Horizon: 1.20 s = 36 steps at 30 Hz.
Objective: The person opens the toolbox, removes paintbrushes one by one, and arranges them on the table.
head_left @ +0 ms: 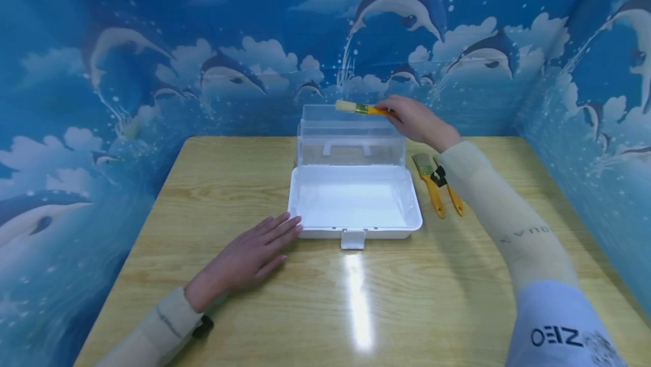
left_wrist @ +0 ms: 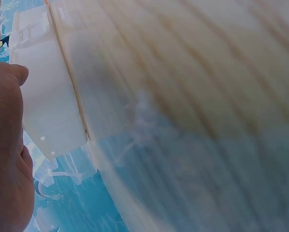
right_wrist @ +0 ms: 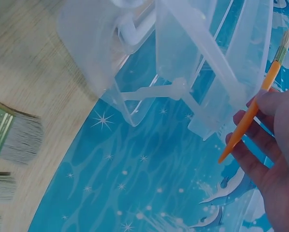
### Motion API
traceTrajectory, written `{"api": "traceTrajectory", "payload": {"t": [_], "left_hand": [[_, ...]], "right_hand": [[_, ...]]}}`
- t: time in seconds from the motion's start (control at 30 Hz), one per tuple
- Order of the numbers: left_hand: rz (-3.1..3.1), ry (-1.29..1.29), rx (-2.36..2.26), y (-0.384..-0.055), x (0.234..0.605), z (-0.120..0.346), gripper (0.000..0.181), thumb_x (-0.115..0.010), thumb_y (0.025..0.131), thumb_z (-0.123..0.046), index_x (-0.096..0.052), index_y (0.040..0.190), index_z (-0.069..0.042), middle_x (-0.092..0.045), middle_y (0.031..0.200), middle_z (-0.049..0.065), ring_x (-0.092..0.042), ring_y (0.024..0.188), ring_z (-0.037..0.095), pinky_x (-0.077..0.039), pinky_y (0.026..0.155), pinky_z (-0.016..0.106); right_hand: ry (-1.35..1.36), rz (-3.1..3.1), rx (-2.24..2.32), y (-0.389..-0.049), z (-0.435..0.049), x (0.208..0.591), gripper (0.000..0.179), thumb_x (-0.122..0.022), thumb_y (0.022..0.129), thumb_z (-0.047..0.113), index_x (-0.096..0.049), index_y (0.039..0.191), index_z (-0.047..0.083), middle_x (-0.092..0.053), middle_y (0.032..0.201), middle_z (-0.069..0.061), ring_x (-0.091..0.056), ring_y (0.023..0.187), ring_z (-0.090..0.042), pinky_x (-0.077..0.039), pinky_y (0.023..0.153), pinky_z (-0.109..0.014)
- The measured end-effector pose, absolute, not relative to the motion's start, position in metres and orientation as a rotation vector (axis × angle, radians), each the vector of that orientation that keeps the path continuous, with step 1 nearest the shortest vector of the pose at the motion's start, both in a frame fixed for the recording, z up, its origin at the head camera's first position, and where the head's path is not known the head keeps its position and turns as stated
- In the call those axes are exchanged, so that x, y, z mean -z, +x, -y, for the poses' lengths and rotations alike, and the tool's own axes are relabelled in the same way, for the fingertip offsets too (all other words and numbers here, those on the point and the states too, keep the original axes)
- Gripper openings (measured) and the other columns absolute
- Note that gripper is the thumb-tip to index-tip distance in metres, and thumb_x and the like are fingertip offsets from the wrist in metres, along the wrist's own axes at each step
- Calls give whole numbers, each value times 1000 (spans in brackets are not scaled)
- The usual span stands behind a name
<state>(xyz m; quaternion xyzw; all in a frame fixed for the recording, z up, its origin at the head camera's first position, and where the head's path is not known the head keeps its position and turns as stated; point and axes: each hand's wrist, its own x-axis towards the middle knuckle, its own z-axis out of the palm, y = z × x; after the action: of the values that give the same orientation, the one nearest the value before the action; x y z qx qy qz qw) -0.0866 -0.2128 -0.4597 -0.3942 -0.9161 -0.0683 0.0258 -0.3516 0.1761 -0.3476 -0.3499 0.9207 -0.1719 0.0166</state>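
My right hand (head_left: 414, 120) holds a paintbrush (head_left: 351, 107) with pale bristles and an orange handle, up by the raised clear lid of a white plastic box. In the right wrist view the orange handle (right_wrist: 253, 108) is pinched between thumb and fingers, bristles pointing up. The box (head_left: 356, 234) stands open on the table, its white inside bare and its front latch (head_left: 353, 239) hanging down. At the box's front left corner, my left hand (head_left: 249, 254) lies with straight fingers, fingertips at the rim. The left wrist view shows part of that hand (left_wrist: 9, 145) beside the box (left_wrist: 48, 87).
Right of the box lie paintbrushes with orange handles, one with a wide grey head (head_left: 429, 183), another (head_left: 455, 200) partly covered by the right sleeve. The clear lid (head_left: 351, 143) stands up behind the box. A dolphin-print backdrop (head_left: 254, 73) rises behind the wooden table (head_left: 229, 180).
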Motion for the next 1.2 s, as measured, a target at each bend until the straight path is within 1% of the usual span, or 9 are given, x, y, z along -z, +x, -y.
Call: {"api": "traceTrajectory", "payload": {"t": [0.23, 0.4, 0.5, 0.63, 0.7, 0.87, 1.1, 1.2], "left_hand": [[2826, -1213, 202, -86, 460, 213, 67, -51, 106, -34, -19, 163, -19, -15, 171, -4, -17, 157, 19, -19, 128, 43], [2833, -1211, 197, -86, 459, 213, 67, -51, 107, -34, -19, 163, -20, -15, 170, -4, -17, 157, 19, -19, 128, 43], [2829, -1212, 206, -86, 458, 213, 66, -51, 106, -34, -21, 163, -19, -17, 170, -3, -18, 157, 20, -17, 129, 42], [2836, -1212, 213, -86, 457, 213, 66, -52, 106, -34, -21, 163, -19, -16, 170, -3, -18, 157, 20, -15, 129, 40], [2842, -1211, 214, -86, 456, 212, 67, -52, 106, -34, -20, 163, -19, -16, 171, -4, -17, 157, 20, -15, 129, 41], [2848, -1206, 224, -85, 455, 213, 66, -51, 106, -34, -21, 163, -19, -16, 171, -4, -17, 157, 20, -17, 129, 42], [2832, -1214, 220, -85, 457, 214, 66, -50, 107, -34, -20, 163, -19, -15, 171, -4, -17, 157, 19, -8, 130, 36], [2828, -1216, 218, -86, 458, 214, 66, -50, 107, -34, -20, 163, -19, -15, 171, -4, -16, 157, 19, -10, 130, 38]], "right_hand": [[-1071, -2877, 556, -344, -186, 351, 36, -51, 106, 5, -57, 142, 3, -61, 132, -18, -58, 120, -34, -52, 103, -52], [-1065, -2886, 585, -337, -194, 352, 38, -50, 106, 5, -55, 144, 4, -60, 131, -17, -59, 115, -33, -53, 98, -51], [-1022, -2880, 629, -333, -201, 353, 39, -49, 107, 5, -54, 145, 5, -59, 133, -18, -58, 118, -34, -52, 101, -53], [-933, -2869, 697, -327, -211, 355, 39, -48, 107, 5, -52, 146, 4, -56, 140, -19, -54, 126, -38, -49, 107, -57], [-901, -2871, 720, -324, -217, 357, 39, -47, 107, 5, -52, 146, 4, -55, 141, -20, -54, 126, -38, -49, 106, -58], [-896, -2900, 753, -316, -227, 364, 40, -49, 106, 3, -52, 146, 2, -55, 139, -22, -56, 122, -38, -52, 101, -57], [-868, -2945, 774, -306, -239, 377, 39, -50, 106, 4, -53, 145, 4, -58, 137, -20, -58, 118, -37, -54, 96, -56], [-840, -2953, 795, -301, -243, 382, 38, -50, 107, 7, -54, 145, 5, -59, 136, -19, -58, 118, -36, -54, 96, -56]]}}
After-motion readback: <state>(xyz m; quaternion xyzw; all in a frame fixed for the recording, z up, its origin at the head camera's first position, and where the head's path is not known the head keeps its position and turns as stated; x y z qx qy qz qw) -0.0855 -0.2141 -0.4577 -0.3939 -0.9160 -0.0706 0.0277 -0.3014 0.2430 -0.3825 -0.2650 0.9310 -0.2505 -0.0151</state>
